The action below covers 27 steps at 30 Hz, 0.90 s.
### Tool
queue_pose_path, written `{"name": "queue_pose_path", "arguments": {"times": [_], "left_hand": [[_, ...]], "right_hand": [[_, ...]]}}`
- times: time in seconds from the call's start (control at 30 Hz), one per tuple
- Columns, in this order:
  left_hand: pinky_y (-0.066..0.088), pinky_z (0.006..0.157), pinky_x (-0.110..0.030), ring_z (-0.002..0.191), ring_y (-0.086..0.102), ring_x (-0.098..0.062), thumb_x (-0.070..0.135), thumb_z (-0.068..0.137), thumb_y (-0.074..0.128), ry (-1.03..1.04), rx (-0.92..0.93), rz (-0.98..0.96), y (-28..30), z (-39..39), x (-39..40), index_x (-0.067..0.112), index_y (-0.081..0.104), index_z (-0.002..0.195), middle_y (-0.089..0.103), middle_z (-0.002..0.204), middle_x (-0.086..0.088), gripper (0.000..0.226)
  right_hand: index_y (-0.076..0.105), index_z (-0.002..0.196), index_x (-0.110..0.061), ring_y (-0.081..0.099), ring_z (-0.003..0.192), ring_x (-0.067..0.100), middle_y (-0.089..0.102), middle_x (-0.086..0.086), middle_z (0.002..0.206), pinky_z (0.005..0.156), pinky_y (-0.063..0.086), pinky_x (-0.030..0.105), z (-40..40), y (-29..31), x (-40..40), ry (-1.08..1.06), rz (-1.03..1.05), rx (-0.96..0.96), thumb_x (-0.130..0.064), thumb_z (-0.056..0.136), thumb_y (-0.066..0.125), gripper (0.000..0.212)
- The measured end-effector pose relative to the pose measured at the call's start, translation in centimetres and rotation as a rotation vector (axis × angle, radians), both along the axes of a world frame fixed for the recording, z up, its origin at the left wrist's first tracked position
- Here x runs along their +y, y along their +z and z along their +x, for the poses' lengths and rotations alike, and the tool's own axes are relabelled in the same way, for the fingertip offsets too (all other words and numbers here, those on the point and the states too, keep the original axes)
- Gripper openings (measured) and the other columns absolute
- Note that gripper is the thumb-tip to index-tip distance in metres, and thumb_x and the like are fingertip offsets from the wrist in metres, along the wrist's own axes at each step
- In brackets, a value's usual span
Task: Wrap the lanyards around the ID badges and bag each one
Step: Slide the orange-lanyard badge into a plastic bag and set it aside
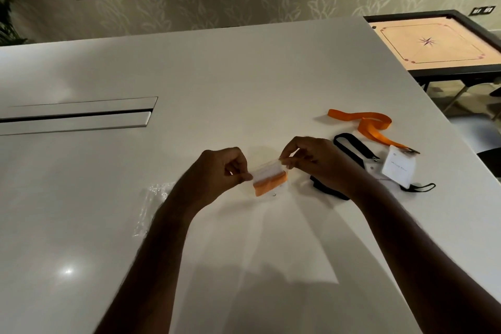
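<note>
- White worktop (244,76) fills the frame; carrom board (433,43) upper right.
- Your left hand (217,171) and right hand (311,160) each pinch an end of the clear bag (271,180) at centre, wrapped orange badge inside.
- Bag's long axis runs hand to hand, mouth edge uppermost; sealing looks next.
- Loose orange lanyard (371,125), black lanyard (349,149) and white ID badge (398,168) lie right, nearer your right hand.
- Spare bags (151,203) lower left, partly hidden by your forearm; hard to count.

White table (244,76): smooth, semi-glossy, throwing a light glare near the left forearm. Clear bag (271,184) and spare bags (151,203): thin crinkled transparent plastic, shiny; orange lanyard (371,125) and black lanyard (349,149) are flat woven cloth, matt, with small metal clips. Badge (398,168): white card, smooth; carrom board (433,43) matt pale wood.
</note>
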<state>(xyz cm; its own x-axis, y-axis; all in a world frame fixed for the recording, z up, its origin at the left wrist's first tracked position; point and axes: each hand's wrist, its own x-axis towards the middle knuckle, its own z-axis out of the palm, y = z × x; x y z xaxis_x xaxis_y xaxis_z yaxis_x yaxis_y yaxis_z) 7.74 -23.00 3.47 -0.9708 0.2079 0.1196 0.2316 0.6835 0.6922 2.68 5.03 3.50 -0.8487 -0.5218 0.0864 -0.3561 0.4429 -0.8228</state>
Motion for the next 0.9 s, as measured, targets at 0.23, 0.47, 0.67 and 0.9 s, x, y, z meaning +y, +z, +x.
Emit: {"name": "queue_pose_path", "arguments": {"times": [0.23,0.47,0.67,0.9], "left_hand": [[0.052,0.072,-0.011,0.079,0.074,-0.007,0.027,0.086,0.085,0.140,-0.058,0.296,-0.6,0.1,0.4,0.037,0.076,0.101,0.078,0.085,0.010,0.019],[0.050,0.073,-0.007,0.084,0.073,0.005,0.027,0.091,0.079,0.198,-0.068,0.200,-1.1,0.3,0.9,0.029,0.081,0.094,0.078,0.087,0.022,0.004],[0.044,0.067,-0.004,0.082,0.066,0.007,0.030,0.094,0.075,0.223,-0.038,0.138,-1.0,0.4,1.2,0.032,0.076,0.088,0.072,0.085,0.030,0.006],[0.046,0.066,-0.006,0.074,0.066,0.008,0.026,0.093,0.077,0.224,-0.021,0.140,-1.2,0.8,1.0,0.038,0.071,0.080,0.070,0.079,0.032,0.018]], "right_hand": [[0.071,0.102,-0.022,0.078,0.093,0.012,0.080,-0.004,0.094,0.093,0.061,0.037,0.4,-0.3,0.1,-0.112,-0.140,-0.073,-0.009,0.093,0.078,0.017],[0.058,0.093,-0.025,0.075,0.092,0.007,0.078,-0.007,0.093,0.080,0.058,0.023,0.6,-0.8,-0.5,-0.166,-0.103,0.019,-0.014,0.092,0.079,0.024],[0.042,0.087,-0.026,0.071,0.085,0.011,0.076,-0.016,0.096,0.071,0.051,0.017,0.9,-1.1,-0.8,-0.181,-0.046,0.091,-0.017,0.094,0.074,0.034],[0.033,0.087,-0.020,0.068,0.082,0.025,0.073,-0.012,0.093,0.075,0.056,0.048,1.9,-0.6,-1.3,-0.183,-0.003,0.111,-0.016,0.097,0.071,0.039]]}}
